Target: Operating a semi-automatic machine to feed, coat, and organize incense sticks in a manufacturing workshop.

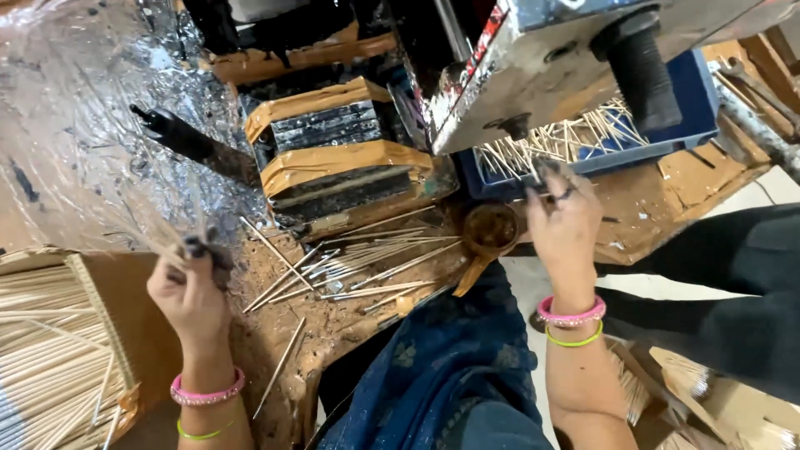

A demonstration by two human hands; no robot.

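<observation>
Just beyond the right hand [565,218], thin sticks [567,137] in a blue tray [692,108].

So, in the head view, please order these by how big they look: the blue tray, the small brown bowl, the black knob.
1. blue tray, largest
2. black knob, though being nearer the camera enlarges it
3. brown bowl, smallest

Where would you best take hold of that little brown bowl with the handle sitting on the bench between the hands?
Probably by the handle. The small brown bowl has a short flat handle sticking out toward the person, past the bench edge. Coming from the near side, pinch that handle. The right hand is closest. The cup itself looks dark and dirty inside, and loose sticks crowd its left side.
</observation>
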